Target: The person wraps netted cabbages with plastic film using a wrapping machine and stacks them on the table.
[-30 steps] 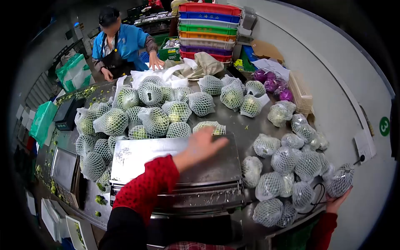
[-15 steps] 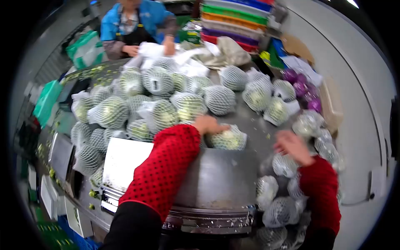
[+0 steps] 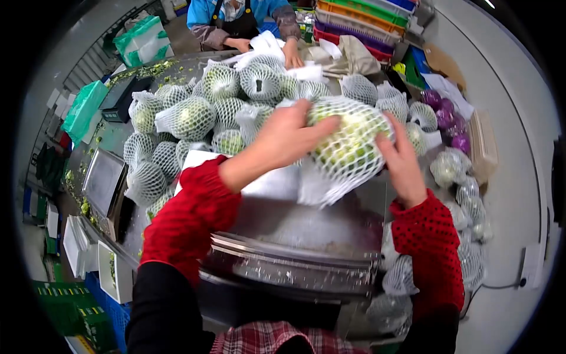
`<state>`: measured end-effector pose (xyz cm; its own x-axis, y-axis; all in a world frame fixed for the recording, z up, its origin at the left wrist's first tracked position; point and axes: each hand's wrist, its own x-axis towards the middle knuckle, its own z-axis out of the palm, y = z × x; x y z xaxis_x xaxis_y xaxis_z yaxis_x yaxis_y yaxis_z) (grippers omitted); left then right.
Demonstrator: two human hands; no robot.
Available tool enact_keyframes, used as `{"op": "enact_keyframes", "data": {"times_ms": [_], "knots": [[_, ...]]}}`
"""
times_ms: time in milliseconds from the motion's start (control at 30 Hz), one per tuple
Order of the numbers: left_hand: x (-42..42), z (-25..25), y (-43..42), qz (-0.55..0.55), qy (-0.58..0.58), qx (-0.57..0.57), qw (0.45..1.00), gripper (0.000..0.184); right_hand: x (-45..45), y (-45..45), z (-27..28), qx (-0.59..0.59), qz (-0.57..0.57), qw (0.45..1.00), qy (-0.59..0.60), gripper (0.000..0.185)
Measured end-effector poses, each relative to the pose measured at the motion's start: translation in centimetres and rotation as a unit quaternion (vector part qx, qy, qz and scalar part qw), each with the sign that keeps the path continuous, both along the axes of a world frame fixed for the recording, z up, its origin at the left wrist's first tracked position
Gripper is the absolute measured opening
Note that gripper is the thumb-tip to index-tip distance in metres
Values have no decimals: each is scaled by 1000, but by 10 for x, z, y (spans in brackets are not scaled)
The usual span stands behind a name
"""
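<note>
A pale green-white cauliflower [image 3: 348, 138] in a white foam net is held up between my hands, above the metal machine. My left hand [image 3: 283, 141] grips its left side, thumb across the top. On its right edge, my right hand [image 3: 404, 165] presses with the fingers. The loose end of the net hangs down at the front. Beneath it lies the machine's flat steel plate [image 3: 306, 227], with a white sheet or panel partly hidden behind my left forearm. A pile of netted cauliflowers [image 3: 188, 118] lies just beyond and to the left.
Film-wrapped heads [image 3: 401, 277] lie right of the machine, and wrapped purple cabbages [image 3: 451, 115] farther back. Across the table a person [image 3: 242, 23] handles white material. Stacked coloured crates [image 3: 362, 26] stand behind. A black scale-like device [image 3: 121, 100] sits at left.
My left hand has lifted the netted cauliflower off the surface behind the steel plate and brought it closer. My right hand has come over from the wrapped heads to hold it too.
</note>
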<state>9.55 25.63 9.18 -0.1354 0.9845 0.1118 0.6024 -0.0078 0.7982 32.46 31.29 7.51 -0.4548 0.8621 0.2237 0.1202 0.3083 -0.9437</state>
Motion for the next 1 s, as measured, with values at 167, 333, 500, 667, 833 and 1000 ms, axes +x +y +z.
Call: {"op": "enact_keyframes", "data": {"times_ms": [167,333,500,667,833,1000], "knots": [[-26,-18,-117,32,41,-104,993,60,-31,-96,-63,-36,60,996,-59,57],[-34,-62,-168,79,-43,-38,995,64,-28,-128,-51,32,12,981,-189,58],[-87,-75,-254,131,269,32,954,56,77,-181,-25,123,-126,875,-451,43],[-75,-72,-259,44,369,-148,916,57,67,-218,-39,112,-99,815,-560,49],[-83,-94,-256,-1,162,-98,982,37,71,-213,-66,-125,-59,939,-315,37],[-94,-20,-336,-55,-483,-271,831,27,71,-284,30,-467,0,883,47,23]]}}
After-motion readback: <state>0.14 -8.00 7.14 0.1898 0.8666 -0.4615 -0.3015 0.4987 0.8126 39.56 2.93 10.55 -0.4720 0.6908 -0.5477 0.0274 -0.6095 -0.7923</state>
